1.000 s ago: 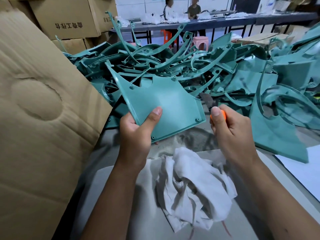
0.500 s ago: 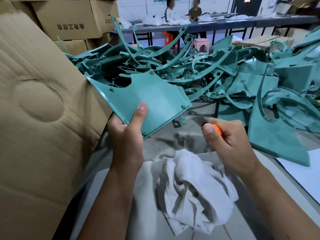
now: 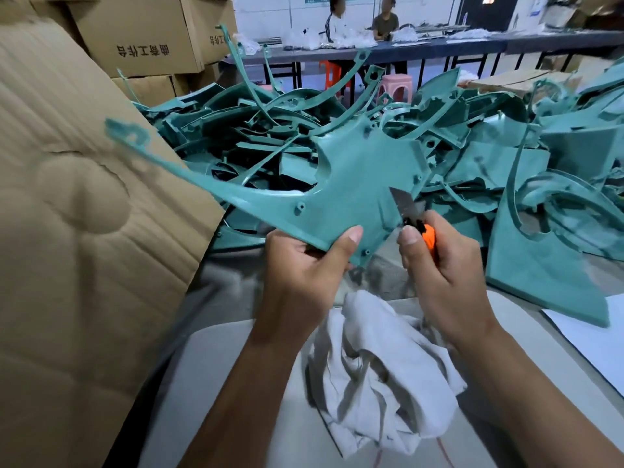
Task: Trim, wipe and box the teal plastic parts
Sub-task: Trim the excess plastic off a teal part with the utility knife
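Observation:
My left hand (image 3: 304, 265) grips the lower edge of a flat teal plastic part (image 3: 354, 184) with a long thin arm reaching up and left over the cardboard. My right hand (image 3: 439, 271) holds an orange utility knife (image 3: 427, 236); its blade (image 3: 401, 202) lies against the part's right edge. A crumpled white cloth (image 3: 381, 373) lies on the table below both hands. A large heap of teal parts (image 3: 472, 130) covers the table behind.
A big cardboard box flap (image 3: 84, 231) stands close at the left. Stacked cartons (image 3: 141, 35) are behind it. A white sheet (image 3: 594, 339) lies at the right edge. Two people sit at a far table (image 3: 439, 45).
My left hand has turned the teal part and carried it right, so its long arm now points left. The knife blade has come up against the part's right edge.

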{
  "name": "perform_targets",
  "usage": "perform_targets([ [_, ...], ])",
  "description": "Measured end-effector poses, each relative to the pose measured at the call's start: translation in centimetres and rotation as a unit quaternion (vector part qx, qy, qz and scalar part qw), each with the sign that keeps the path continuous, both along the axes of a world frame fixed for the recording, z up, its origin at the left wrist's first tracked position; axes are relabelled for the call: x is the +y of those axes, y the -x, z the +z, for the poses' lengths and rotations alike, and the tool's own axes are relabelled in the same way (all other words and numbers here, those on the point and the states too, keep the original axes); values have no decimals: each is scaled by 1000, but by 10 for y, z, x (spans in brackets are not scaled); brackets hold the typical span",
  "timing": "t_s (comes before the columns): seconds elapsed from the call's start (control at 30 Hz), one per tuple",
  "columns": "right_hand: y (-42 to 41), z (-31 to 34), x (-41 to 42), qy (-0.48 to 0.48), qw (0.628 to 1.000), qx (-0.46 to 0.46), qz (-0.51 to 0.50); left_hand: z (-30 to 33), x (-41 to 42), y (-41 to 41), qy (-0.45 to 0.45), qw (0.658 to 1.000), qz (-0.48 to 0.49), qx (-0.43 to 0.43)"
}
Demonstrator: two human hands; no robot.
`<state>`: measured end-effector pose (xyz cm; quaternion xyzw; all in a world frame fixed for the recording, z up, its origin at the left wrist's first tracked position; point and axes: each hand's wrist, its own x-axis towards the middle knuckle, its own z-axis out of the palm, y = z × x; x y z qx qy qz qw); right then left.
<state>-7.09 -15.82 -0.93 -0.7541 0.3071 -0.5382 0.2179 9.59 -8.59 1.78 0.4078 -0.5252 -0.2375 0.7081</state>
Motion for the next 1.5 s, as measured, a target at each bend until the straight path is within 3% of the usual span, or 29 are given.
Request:
perform_targets([
  [0.2,-3,1,3,42,998,18,52,2,2,3,20,992,105,-59],
  [0.6,1,-3,6,38,994,5,105,19,12,11,20,992,110,-54],
  [0.77,2,-3,4,57,997,4,46,22,16,12,23,995,92,-26],
  [1.1,16,3,-17,-15,977,-53,-204,17,19,6,-27,999,-19,31],
  [1.2,20,-2,-23,-41,967,-122,-218,17,17,3,-41,998,-36,23],
  [1.3,16,-2,-17,13,976,-167,-140,15,10,2,-70,992,-72,82],
  [1.43,7,1,-5,73,988,-105,-83,14,1,10,-141,955,-89,245],
  [1.5,6,2,0,65,994,-82,-39,11,-2,13,-158,945,-82,276],
])
